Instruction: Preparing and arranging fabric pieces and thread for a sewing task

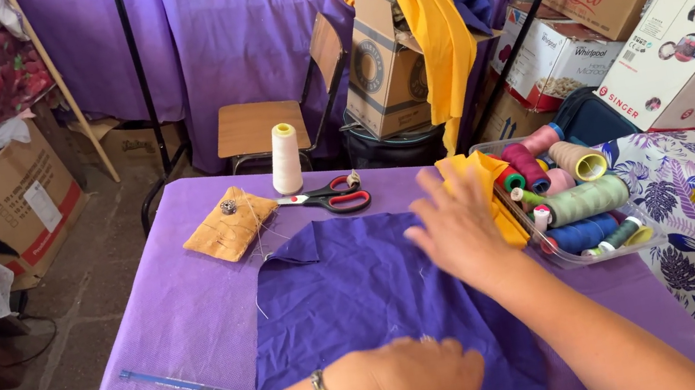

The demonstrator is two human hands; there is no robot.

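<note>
— What did the containers hold?

— A clear plastic tray (568, 257) at the table's right edge was packed with thread spools (585, 201): cones and cylinders in sage green, blue, magenta, pink and tan. Behind the table (177, 311), an open cardboard box (383, 74) had a yellow cloth (438, 31) draped out of it.

— And the materials?

— The table wore a lilac non-woven cover with a fine dimpled grain. On it lay a darker violet fabric piece (355, 293), soft and matte, near the table's middle. The left hand (424, 386) lay knuckles up on its near edge, fingers loosely curled, gripping nothing visible. The right hand (458, 228) pressed flat on its far right side, fingers spread and released.

— Anything else nearby?

— A tan square pincushion (229, 225), red-handled scissors (334, 197), an upright cream thread cone (285, 158) and a thin blue ruler (186, 385).
</note>
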